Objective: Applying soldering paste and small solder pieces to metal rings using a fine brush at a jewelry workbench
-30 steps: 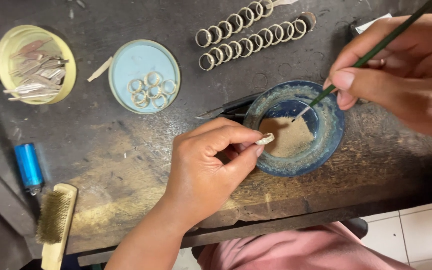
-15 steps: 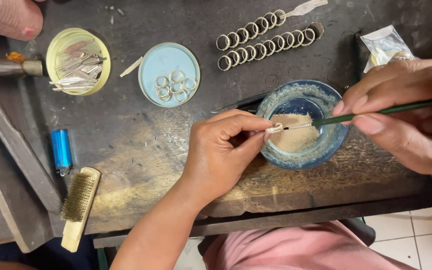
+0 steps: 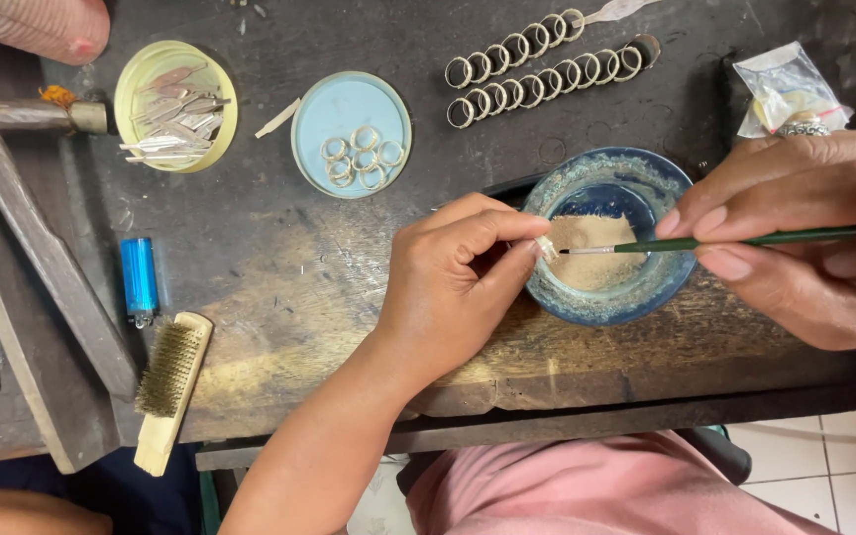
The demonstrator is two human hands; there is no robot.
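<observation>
- Clearly the left hand (image 3: 453, 287) pinches a small pale ring piece (image 3: 545, 248) between thumb and forefinger, keeping it right over the rim of the blue bowl (image 3: 646, 297), probably so any drips or grains fall back into the dish.
- The right hand (image 3: 804, 238) grips a thin green brush (image 3: 745, 241) like a pen, laid nearly level, its fine tip touching or almost touching the ring piece; the low angle seems to let the tip reach the tiny piece steadily.
- Inside the bowl sits a tan, sandy-looking paste, close under both hands, so the brush need travel little to reload.
- Farther up the dark workbench (image 3: 279, 258), a light blue lid (image 3: 314, 149) holds several loose rings, two rows of rings (image 3: 537, 59) lie strung together, and a yellow dish (image 3: 131, 84) holds metal slivers, apparently sorted by kind.
- A blue lighter (image 3: 138, 279) and a wire brush (image 3: 168, 381) lie at the left, well apart from the hands; a small plastic bag (image 3: 780, 84) lies just beyond the right hand.
- Compared with a second ago, the brush has left the bowl, where its tip was dipped at a steep slant, and now lies flat, pointed at the piece.
- The left hand has shifted the piece from short of the bowl to its rim, the pinch unchanged.
</observation>
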